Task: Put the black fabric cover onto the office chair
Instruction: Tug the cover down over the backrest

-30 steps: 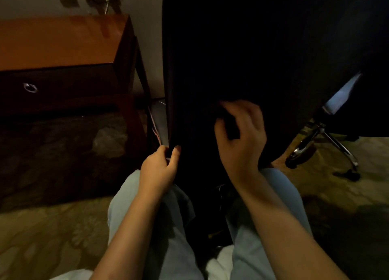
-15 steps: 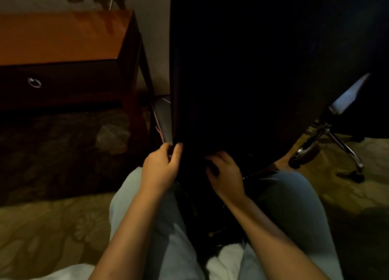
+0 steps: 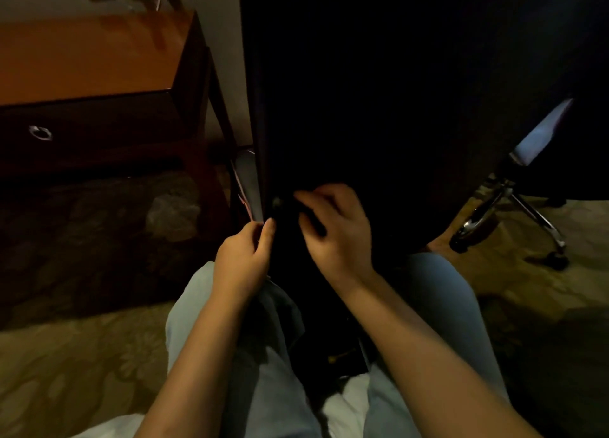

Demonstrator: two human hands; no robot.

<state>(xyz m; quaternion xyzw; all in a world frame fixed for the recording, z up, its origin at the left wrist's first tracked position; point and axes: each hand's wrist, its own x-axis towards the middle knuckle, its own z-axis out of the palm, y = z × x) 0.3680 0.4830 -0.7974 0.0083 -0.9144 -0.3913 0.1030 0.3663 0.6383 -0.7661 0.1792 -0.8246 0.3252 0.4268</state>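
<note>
Black fabric cover (image 3: pixel 379 91) upright, hem (image 3: pixel 265 207) seemingly clamped by left hand (image 3: pixel 242 259) and right hand (image 3: pixel 339 236).

The cover (image 3: pixel 379 91) hangs straight ahead, its lower end between the legs (image 3: pixel 441 292). The desk (image 3: pixel 92 62) stands left of it, the chair base (image 3: pixel 484 213) right. The left hand (image 3: pixel 242 259) pinches its left edge, with the right hand (image 3: pixel 339 236) gripping just beside.

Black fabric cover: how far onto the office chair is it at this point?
Done: the black fabric cover hangs down over the back of the office chair. In hand: the left hand pinches its lower left edge; the right hand grips fabric beside it. Left: settling the bottom edge; the scene is too dark to judge the seat.
</note>
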